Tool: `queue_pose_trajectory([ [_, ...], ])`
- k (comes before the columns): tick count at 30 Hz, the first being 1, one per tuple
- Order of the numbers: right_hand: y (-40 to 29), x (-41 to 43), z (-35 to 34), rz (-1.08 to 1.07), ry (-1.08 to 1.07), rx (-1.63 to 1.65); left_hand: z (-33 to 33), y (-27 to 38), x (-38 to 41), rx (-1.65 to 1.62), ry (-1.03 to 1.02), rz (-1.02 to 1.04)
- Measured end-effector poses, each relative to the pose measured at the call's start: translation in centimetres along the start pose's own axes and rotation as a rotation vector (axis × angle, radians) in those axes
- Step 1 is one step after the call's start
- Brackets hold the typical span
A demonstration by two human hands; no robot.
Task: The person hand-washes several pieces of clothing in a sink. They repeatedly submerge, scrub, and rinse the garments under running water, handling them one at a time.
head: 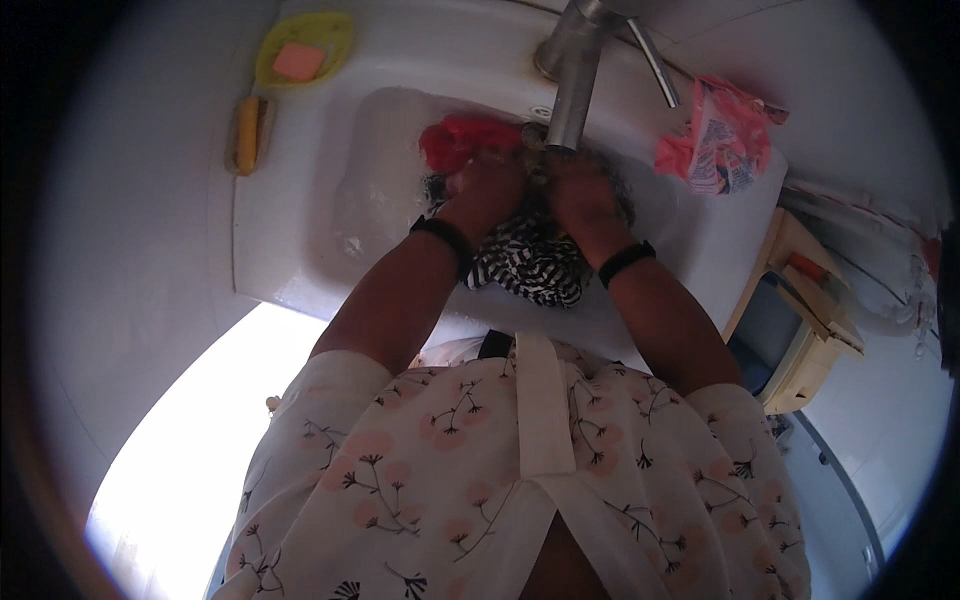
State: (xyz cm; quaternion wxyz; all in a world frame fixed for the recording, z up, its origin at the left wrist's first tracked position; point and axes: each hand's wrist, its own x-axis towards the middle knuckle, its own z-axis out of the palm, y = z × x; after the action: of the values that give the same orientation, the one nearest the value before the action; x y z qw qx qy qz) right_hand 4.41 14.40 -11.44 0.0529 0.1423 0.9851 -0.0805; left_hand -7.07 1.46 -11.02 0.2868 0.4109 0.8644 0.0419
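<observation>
Both my hands are down in a white washbasin (pixel 285 247), under the spout of a metal faucet (pixel 576 105). My left hand (pixel 491 184) rests on wet fabric beside a bright red cloth (pixel 465 142). My right hand (pixel 585 191) is just right of the spout, on dark wet fabric. A black-and-white striped cloth (pixel 529 262) lies bunched between my wrists, against the basin's near side. The fingers of both hands are blurred and partly hidden by water and fabric, so their grip cannot be made out. Each wrist wears a black band.
On the basin's left rim are a yellow dish (pixel 334 45) with a pink soap bar (pixel 298 61) and a clear holder with a yellow bar (pixel 247 136). A crumpled pink printed plastic packet (pixel 724 139) lies at right. An open beige cabinet (pixel 806 352) stands beside the basin.
</observation>
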Motion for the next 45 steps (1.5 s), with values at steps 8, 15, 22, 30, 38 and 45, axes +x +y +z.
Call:
queue_pose_trajectory([
  [8, 0.5, 0.8, -2.5, -0.03, -0.139, 0.185, 1.0, -2.2, 0.0, 0.01, -0.038, 0.177],
  [15, -2.7, -5.7, -12.7, -0.202, 0.113, 0.45, -7.0, -1.6, -5.4, -1.292, -0.13, 0.018],
  [22, -3.3, -11.6, -14.0, 0.146, 0.02, 0.93, -3.7, 0.6, -9.0, -0.622, 0.226, 0.167],
  [30, -3.2, -10.1, -9.3, 0.311, -0.109, 0.191, -3.9, 4.9, -9.8, -0.074, -0.197, 0.108],
  [38, -1.4, -4.9, -4.0, 0.241, -0.175, 0.177, -2.0, 3.4, -5.9, -0.062, -0.127, 0.047],
  [45, -0.2, -1.5, -0.9, 0.136, -0.097, -0.045, 1.6, 1.3, -1.5, -0.039, 0.1, 0.054],
])
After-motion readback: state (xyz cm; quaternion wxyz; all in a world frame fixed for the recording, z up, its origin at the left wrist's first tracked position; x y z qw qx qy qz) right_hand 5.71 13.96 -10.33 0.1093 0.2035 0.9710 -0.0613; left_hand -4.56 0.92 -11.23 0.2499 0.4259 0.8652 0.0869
